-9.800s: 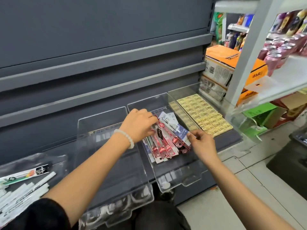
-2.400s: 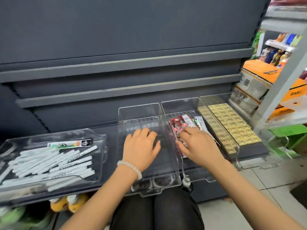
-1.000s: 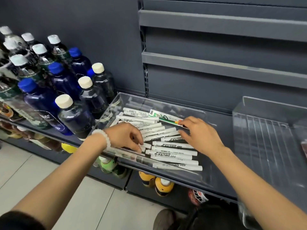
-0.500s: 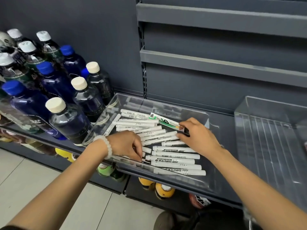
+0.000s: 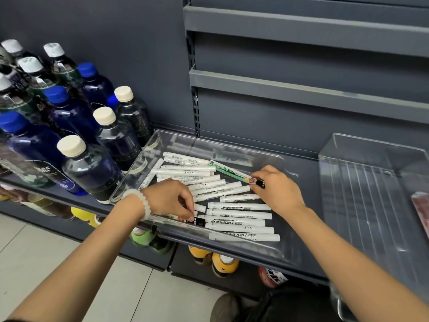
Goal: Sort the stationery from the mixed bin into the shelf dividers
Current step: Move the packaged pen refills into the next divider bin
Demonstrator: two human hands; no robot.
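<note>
Dark grey shop shelving fills the view, with a shelf (image 5: 301,166) at about knee level carrying clear plastic trays. On it, the left-hand clear bin (image 5: 232,147) holds a loose spread of white markers (image 5: 239,215), lying mostly side by side but at slightly different angles. Among them sits one odd item, a green-and-white packaged pen (image 5: 229,169), angled across the upper part of the pile. The right hand (image 5: 277,190) pinches the dark end of that packaged pen between thumb and fingertips. The left hand (image 5: 170,199), with a pale bead bracelet (image 5: 139,202) at the wrist, has its fingers curled down onto a small dark-labelled item at the near wall of the bin; what exactly it holds is hard to tell. To the right, a second clear tray (image 5: 371,205) looks nearly bare, with only a reddish pack (image 5: 421,210) at the frame's edge. Water bottles (image 5: 90,163) stand just left of the bin. By my reading the sorting is partway: the markers are gathered, but the stray pen and the dark-labelled piece have yet to be moved out.
</note>
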